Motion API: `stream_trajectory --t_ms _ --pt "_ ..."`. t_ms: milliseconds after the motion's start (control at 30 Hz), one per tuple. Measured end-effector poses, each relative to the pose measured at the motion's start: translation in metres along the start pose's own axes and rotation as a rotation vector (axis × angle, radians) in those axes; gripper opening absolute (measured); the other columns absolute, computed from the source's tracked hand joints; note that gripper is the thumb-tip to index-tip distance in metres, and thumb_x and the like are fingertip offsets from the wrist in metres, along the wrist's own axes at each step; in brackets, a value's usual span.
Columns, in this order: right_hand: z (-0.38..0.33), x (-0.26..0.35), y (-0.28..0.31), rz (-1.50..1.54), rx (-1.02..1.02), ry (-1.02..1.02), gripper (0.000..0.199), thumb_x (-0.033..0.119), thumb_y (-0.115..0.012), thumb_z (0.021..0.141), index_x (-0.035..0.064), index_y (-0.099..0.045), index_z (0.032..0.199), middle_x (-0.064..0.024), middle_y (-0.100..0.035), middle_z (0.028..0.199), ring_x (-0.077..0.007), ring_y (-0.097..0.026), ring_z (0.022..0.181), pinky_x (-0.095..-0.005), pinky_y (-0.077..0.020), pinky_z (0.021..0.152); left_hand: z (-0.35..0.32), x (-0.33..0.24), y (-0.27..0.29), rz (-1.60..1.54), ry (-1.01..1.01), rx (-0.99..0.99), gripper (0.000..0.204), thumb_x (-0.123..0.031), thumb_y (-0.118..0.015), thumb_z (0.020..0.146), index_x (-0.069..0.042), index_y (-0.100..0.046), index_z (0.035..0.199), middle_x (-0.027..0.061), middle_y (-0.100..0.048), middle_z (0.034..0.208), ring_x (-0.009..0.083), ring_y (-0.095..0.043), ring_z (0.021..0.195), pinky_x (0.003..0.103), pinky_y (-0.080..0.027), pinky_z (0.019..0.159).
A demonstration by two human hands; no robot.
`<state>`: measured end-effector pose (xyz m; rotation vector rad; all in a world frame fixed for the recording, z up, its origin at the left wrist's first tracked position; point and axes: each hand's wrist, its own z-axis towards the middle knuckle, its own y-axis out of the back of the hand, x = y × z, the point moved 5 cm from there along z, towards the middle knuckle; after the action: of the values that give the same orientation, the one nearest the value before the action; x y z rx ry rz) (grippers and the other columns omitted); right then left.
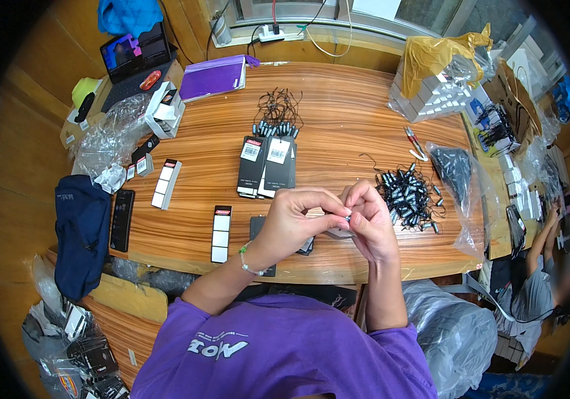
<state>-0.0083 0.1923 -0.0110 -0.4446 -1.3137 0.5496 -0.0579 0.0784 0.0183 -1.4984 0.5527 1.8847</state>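
In front of my chest, my left hand (pixel 301 219) and my right hand (pixel 370 223) meet with thumbs and fingertips pinched together. Between them shows the small dark, bluish end of a hang tag string (pixel 348 218); the rest is hidden by my fingers. Just right of my hands lies a loose pile of black tag strings (pixel 410 196) with pale seals. Beyond my left hand are stacked black hang tags (pixel 266 166) bearing white stickers, their cords bunched at the far end. Partly under my left wrist lie more dark tags (pixel 256 229).
A black-and-white label card (pixel 220 234), a label stack (pixel 166 184) and a phone (pixel 122 221) lie left. Pliers (pixel 416 144) and a clear bag of black strings (pixel 456 171) are right. A purple folder (pixel 213 78) and laptop (pixel 137 56) stand farther back. Another person (pixel 531 292) sits far right.
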Motion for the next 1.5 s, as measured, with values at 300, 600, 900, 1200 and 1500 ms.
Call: stream_trajectory --t_ms 300,600,900,1200,1500 --pt "0.004 -0.005 -0.002 -0.151 -0.061 -0.102 0.025 0.028 -0.051 0.090 0.0041 -0.049 0.097 -0.0032 -0.055 0.087 -0.0115 -0.053 0.081 -0.0241 -0.0425 0.073 0.015 -0.008 0.018 0.346 -0.167 -0.126 0.009 -0.005 -0.069 0.071 -0.001 -0.067 0.080 0.0061 -0.063 0.079 0.0152 -0.057 0.079 0.026 -0.045 0.072" --pt "0.017 -0.028 0.014 0.237 -0.283 0.000 0.017 0.019 -0.046 0.092 0.0040 -0.049 0.085 -0.0080 -0.053 0.075 -0.0186 -0.053 0.074 -0.0296 -0.0452 0.072 -0.010 0.017 0.012 0.534 -0.052 -0.095 0.051 -0.020 -0.062 0.082 -0.005 -0.038 0.123 0.0119 -0.046 0.116 0.0204 -0.046 0.106 0.033 -0.038 0.087" --pt "0.076 -0.027 0.010 0.067 -0.316 -0.017 0.024 0.028 -0.036 0.095 0.0081 -0.049 0.090 -0.0072 -0.057 0.081 -0.0167 -0.054 0.077 -0.0298 -0.0409 0.073 -0.013 0.039 0.056 0.235 0.175 -0.236 0.040 0.005 -0.053 0.083 -0.002 -0.046 0.122 0.0026 -0.056 0.091 0.0066 -0.055 0.082 0.019 -0.046 0.070" --pt "0.232 -0.009 0.032 -0.378 -0.191 -0.083 0.031 0.033 -0.031 0.096 0.0146 -0.043 0.074 -0.0015 -0.056 0.067 -0.0124 -0.054 0.069 -0.0278 -0.0348 0.064 0.019 0.063 0.163 0.226 0.233 -0.342 0.034 0.002 -0.058 0.080 0.000 -0.049 0.113 0.0057 -0.061 0.087 0.0088 -0.059 0.078 0.019 -0.047 0.069" --pt "0.309 -0.043 0.037 -0.559 -0.170 -0.246 0.030 0.035 -0.033 0.095 0.0165 -0.042 0.073 0.0013 -0.052 0.064 -0.0130 -0.052 0.066 -0.0322 -0.0345 0.068 0.035 0.081 0.185 0.615 0.248 -0.345 0.031 -0.004 -0.069 0.069 -0.003 -0.059 0.098 0.0089 -0.059 0.082 0.0199 -0.056 0.079 0.030 -0.046 0.073"
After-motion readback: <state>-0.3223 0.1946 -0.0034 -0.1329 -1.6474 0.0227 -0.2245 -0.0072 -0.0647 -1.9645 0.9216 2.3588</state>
